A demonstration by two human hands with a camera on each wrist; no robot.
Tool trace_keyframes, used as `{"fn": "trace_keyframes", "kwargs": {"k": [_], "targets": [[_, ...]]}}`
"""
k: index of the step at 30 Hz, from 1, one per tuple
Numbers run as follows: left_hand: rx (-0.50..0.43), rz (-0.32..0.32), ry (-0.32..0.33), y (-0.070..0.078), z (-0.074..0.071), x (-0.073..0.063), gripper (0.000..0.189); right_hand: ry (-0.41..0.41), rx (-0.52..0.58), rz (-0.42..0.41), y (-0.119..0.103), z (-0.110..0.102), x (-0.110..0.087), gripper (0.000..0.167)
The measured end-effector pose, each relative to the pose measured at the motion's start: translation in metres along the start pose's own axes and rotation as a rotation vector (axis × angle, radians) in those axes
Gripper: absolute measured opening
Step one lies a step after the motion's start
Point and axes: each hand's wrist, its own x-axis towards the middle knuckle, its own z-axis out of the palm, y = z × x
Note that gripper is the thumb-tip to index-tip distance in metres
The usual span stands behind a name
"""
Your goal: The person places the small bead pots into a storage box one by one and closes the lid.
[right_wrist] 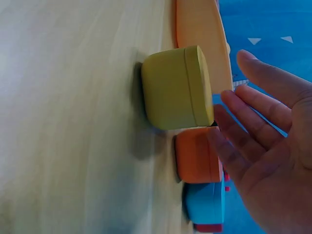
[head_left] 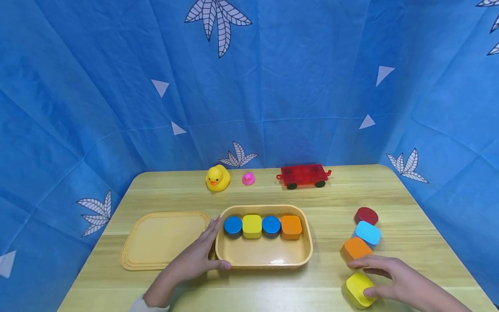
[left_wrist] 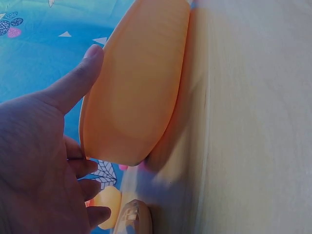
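A beige plastic box [head_left: 265,259] stands in the middle of the table, with two round blue blocks [head_left: 233,226], a yellow block [head_left: 252,226] and an orange block [head_left: 291,227] lined up inside. My left hand [head_left: 196,255] rests against the box's left end, thumb at the near corner and fingers spread along the side. At the right, my right hand [head_left: 397,277] hovers by a loose yellow block [right_wrist: 170,88], fingers extended, thumb over its top in the head view. Beyond that block sit an orange block [head_left: 356,249], a light blue block [head_left: 367,232] and a dark red round block [head_left: 366,215].
A flat beige lid [head_left: 163,240] lies left of the box. Along the back stand a yellow rubber duck [head_left: 218,178], a small pink duck [head_left: 248,178] and a red toy wagon [head_left: 303,175]. A blue patterned cloth [head_left: 273,86] hangs behind the table.
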Motion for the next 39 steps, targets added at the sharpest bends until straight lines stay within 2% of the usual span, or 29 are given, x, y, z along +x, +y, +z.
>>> {"fn": "trace_keyframes", "kwargs": {"k": [3, 11, 16, 19, 23, 31, 39], "targets": [[-0.006, -0.002, -0.001, 0.000, 0.000, 0.000, 0.122, -0.029, -0.003, 0.049, 0.003, 0.001, -0.002, 0.059], [-0.006, -0.008, -0.006, 0.000, 0.000, 0.000, 0.122, -0.076, 0.002, 0.071, 0.010, 0.007, -0.004, 0.067], [-0.007, -0.010, -0.008, 0.001, 0.000, 0.000, 0.122, -0.084, -0.003, 0.048, 0.013, 0.009, -0.004, 0.065], [-0.010, -0.007, -0.008, 0.001, 0.000, 0.000, 0.122, -0.103, 0.050, 0.015, 0.015, 0.010, -0.004, 0.066], [-0.008, -0.002, -0.009, 0.001, 0.000, 0.001, 0.122, -0.122, 0.111, 0.010, 0.017, 0.010, -0.004, 0.067], [-0.010, 0.011, -0.005, 0.001, 0.000, 0.000, 0.121, -0.087, -0.034, 0.059, 0.011, 0.006, 0.000, 0.064], [-0.008, 0.011, 0.005, 0.002, -0.001, -0.001, 0.121, -0.075, -0.024, 0.098, -0.009, 0.005, 0.006, 0.065]]}}
